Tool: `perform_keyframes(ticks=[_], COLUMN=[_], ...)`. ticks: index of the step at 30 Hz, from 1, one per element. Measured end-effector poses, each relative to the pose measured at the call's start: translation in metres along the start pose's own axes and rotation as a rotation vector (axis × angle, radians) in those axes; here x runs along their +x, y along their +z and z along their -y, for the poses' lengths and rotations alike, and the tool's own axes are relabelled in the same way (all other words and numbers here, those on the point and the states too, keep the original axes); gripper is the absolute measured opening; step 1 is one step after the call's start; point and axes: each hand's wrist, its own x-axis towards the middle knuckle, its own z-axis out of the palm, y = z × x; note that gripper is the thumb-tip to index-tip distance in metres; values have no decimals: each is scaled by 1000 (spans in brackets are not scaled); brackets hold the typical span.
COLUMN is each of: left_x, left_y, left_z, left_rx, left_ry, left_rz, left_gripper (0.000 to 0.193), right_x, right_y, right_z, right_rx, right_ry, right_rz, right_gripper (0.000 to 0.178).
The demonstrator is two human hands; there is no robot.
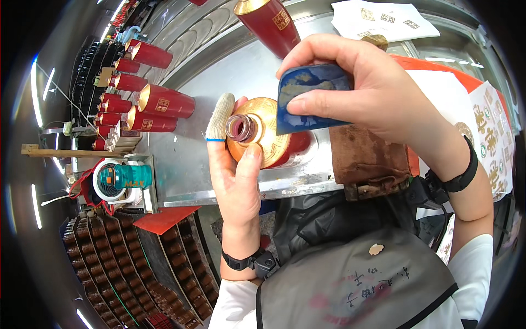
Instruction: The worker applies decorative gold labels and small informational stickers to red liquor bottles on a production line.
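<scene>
One bottle (pixel 265 149) is held over the near part of the metal bench (pixel 186 183), its open neck turned left; whether the base is supported cannot be told. It is judged to be rigid, moderately heavy, smooth enough to slip, and breakable at the glass neck. Hold is best taken around the shoulder or body, with the rim spared. The shoulder is gripped by the left hand (pixel 233 183), the thumb below the neck and the fingers closed around the far side; one cloth finger sleeve (pixel 221 116) is worn. One blue pad (pixel 296 88), seemingly light and fairly stiff, is pinched between thumb and fingers of the right hand (pixel 378 90); contact with the shoulder cannot be confirmed. One brown cloth (pixel 364 153) is noted to the right, at the near edge. One red bottle (pixel 268 27) is stood farther off. On the left, at least five bottles (pixel 166 102) are counted; those beyond are too small to be counted. One fan (pixel 109 178) is also recorded left.
</scene>
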Motion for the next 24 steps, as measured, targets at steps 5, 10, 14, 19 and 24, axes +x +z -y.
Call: perform_keyframes(ticks=[5, 10, 14, 19, 24], left_x=[-1, -1, -2, -2, -4], left_y=[5, 3, 8, 10, 12], left_z=[0, 3, 0, 1, 4], left_rx=[55, 45, 30, 134, 239], left_ry=[5, 4, -17, 30, 87], left_rz=[-11, -9, -44, -58, -72], left_gripper=[64, 68, 71, 71, 73], right_x=[3, 1, 0, -8, -12], right_y=[5, 2, 0, -4, -4], right_z=[-4, -5, -5, -13, -19], right_rx=[-67, -1, 114, 170, 289], right_ry=[-87, -30, 25, 136, 121], right_rz=[67, 134, 92, 17, -61], right_gripper=[30, 30, 29, 28, 29])
